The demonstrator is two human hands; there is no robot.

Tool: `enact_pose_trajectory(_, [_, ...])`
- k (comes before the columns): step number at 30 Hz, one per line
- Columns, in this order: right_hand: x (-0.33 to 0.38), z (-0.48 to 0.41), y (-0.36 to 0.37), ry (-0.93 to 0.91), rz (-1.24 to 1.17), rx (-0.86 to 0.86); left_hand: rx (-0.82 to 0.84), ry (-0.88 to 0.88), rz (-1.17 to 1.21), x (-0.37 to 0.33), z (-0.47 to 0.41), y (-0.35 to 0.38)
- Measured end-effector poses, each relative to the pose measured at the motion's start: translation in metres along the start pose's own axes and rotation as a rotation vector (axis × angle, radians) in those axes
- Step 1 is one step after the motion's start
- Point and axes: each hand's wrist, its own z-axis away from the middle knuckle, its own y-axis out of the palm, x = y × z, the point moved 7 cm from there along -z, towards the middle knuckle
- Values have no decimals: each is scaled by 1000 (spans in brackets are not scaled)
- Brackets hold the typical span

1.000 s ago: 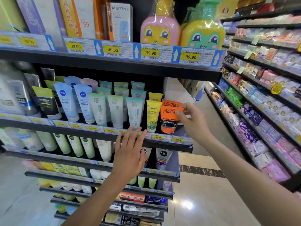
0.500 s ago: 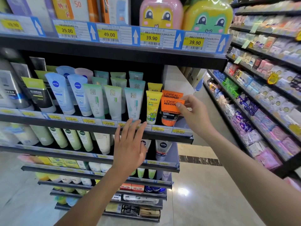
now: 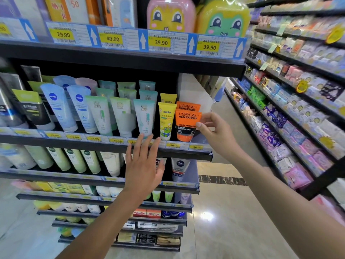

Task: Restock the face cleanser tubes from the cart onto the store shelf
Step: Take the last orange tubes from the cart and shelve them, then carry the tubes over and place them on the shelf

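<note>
Orange cleanser tube [image 3: 186, 126] stands upright at the right end of the shelf [image 3: 104, 146], before its twin. The right hand [image 3: 216, 135] has barely shifted, its grip still pinching the tube's upper edge. The left hand [image 3: 143, 165] hovers open, holding nothing. Placement is probably near release.

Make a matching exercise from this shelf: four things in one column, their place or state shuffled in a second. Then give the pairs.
1. front orange tube
2. yellow tube
3. left hand
4. pink cartoon bottle

A. on the top shelf
B. open, fingers spread
C. pinched by the right hand
D. just left of the front orange tube

Pairs: 1-C, 2-D, 3-B, 4-A
</note>
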Motion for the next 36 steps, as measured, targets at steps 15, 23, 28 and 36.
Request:
enact_pose_trajectory(15, [-78, 166, -191, 85, 406, -141, 95, 285, 106, -208, 33, -20])
enact_pose_trajectory(23, [-116, 347, -366, 309, 557, -315, 116, 576, 287, -434, 84, -45])
enact_pose_trajectory(28, [-125, 462, -469, 470, 660, -436, 161, 773, 379, -578, 133, -54])
enact_pose_trajectory(36, [-139, 630, -601, 732, 803, -634, 234, 1104, 534, -791, 216, -68])
